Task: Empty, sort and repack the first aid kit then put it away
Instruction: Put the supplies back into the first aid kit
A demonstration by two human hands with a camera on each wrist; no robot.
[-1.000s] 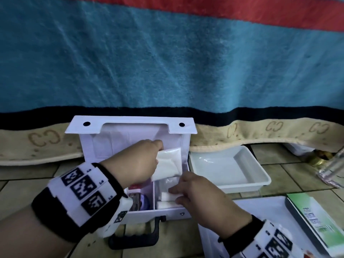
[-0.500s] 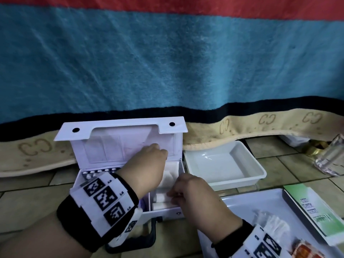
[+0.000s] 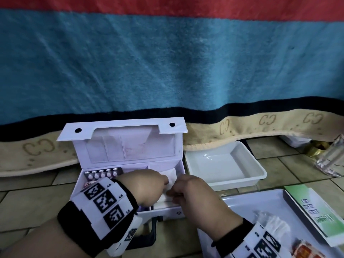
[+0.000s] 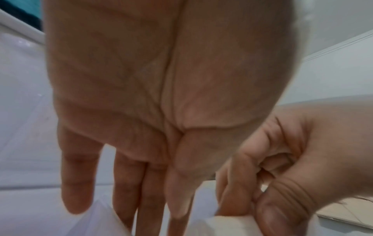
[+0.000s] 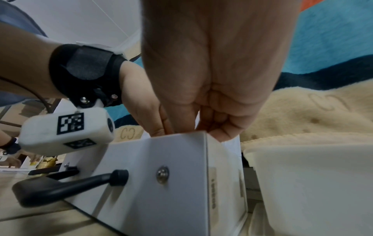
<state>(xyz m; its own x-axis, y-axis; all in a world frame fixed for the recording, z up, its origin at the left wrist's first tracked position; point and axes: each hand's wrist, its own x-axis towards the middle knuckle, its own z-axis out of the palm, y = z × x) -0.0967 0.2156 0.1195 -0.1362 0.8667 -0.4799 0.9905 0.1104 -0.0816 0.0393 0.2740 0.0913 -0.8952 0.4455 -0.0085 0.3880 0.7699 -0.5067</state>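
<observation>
The white first aid box stands open on the floor, its lid upright at the back. My left hand reaches into the right compartment, its straight fingers pressing down on a white gauze packet. My right hand is at the compartment's front. Its thumb and fingers pinch a small white pad. A blister pack of pills lies in the left compartment. The rest of that compartment is hidden by my left wrist.
An empty white tray sits right of the box. A second tray at front right holds a green box, a white packet and an orange packet. A glass jar stands far right. A blanket hangs behind.
My left hand has lowered the white gauze packet from above the box into the right compartment and now presses it flat. The right hand stays at the compartment's front.
</observation>
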